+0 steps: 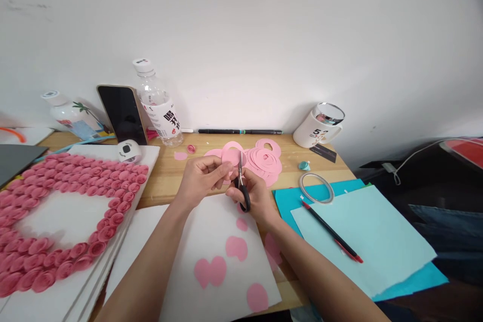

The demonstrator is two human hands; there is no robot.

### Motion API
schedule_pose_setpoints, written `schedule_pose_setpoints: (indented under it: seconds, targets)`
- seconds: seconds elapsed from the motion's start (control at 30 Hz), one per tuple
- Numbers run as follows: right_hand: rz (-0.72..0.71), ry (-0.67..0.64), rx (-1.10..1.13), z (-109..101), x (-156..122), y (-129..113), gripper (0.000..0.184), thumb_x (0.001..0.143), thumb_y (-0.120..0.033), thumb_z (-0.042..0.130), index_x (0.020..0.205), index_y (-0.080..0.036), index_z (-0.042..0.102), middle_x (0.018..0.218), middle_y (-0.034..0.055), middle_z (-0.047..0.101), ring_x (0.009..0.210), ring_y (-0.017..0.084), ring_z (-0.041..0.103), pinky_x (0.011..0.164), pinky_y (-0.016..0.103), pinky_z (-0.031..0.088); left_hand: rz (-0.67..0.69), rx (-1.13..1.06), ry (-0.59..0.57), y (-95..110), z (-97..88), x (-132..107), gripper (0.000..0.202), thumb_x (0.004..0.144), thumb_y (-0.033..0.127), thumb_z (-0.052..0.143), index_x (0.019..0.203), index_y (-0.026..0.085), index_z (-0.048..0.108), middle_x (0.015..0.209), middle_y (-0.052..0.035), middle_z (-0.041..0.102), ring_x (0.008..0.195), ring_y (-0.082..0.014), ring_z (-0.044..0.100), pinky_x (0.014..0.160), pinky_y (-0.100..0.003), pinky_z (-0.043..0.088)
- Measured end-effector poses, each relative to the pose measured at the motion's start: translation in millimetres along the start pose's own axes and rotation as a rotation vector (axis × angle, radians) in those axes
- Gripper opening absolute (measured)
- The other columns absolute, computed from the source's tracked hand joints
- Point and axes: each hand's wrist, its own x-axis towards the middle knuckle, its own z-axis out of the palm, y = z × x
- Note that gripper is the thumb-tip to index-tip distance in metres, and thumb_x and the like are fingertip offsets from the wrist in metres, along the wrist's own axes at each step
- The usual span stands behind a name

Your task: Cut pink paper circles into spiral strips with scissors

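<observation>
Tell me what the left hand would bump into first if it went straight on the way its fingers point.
The left hand, pinching a piece of pink paper, would probably meet the silver-bladed scissors with black handles, held in the right hand; depth there is hard to judge.

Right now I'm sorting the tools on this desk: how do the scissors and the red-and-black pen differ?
The scissors are held in the right hand, while the red-and-black pen lies loose, mostly on the pale blue paper. The scissors have silvery metal blades and a black handle; the pen is one slim, straight stick, black with red at its ends. Both have black parts.
</observation>
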Motion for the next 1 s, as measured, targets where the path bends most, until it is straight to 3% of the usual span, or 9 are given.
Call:
schedule_pose_setpoints:
  seconds: [0.57, 0.8, 1.0]
  targets:
    - [0.069, -0.007, 0.005, 0, -1, 3, 0.027, 0.067, -0.031, 0.07, 0.078, -0.019, 0.049, 0.051, -0.008, 0.048, 0.037, 0.004, 0.04, 0.038, 0.017, 0.03, 0.079, -0.169, 0.206, -1, 0.6, 5, 0.018, 0.072, 0.027, 0.064, 0.06, 0.014, 0.06, 0.051, 0.0018, 0.055, 0.037, -0.0044, 0.04, 0.037, -0.02, 0.032]
    - [0.066, -0.012, 0.015, 2, 0, 3, 0.033, 0.064, -0.036, 0.073, 0.078, -0.019, 0.048, 0.052, -0.0071, 0.049, 0.038, 0.007, 0.045, 0.038, 0.018, 0.032, 0.09, -0.056, 0.167, -2, 5.3, 2, 0.018, 0.074, 0.028, 0.062, 0.061, 0.015, 0.06, 0.045, 0.0045, 0.049, 0.037, -0.0043, 0.04, 0.037, -0.018, 0.032]
    - [0.055, -0.05, 0.004, 2, 2, 11, 0.037, 0.061, -0.038, 0.075, 0.08, -0.019, 0.049, 0.054, -0.0068, 0.048, 0.041, 0.008, 0.046, 0.042, 0.02, 0.035, 0.086, 0.047, 0.169, 1, 5.4, 0, 0.028, 0.075, 0.028, 0.06, 0.052, 0.015, 0.052, 0.042, 0.0053, 0.046, 0.036, -0.0032, 0.037, 0.038, -0.017, 0.031]
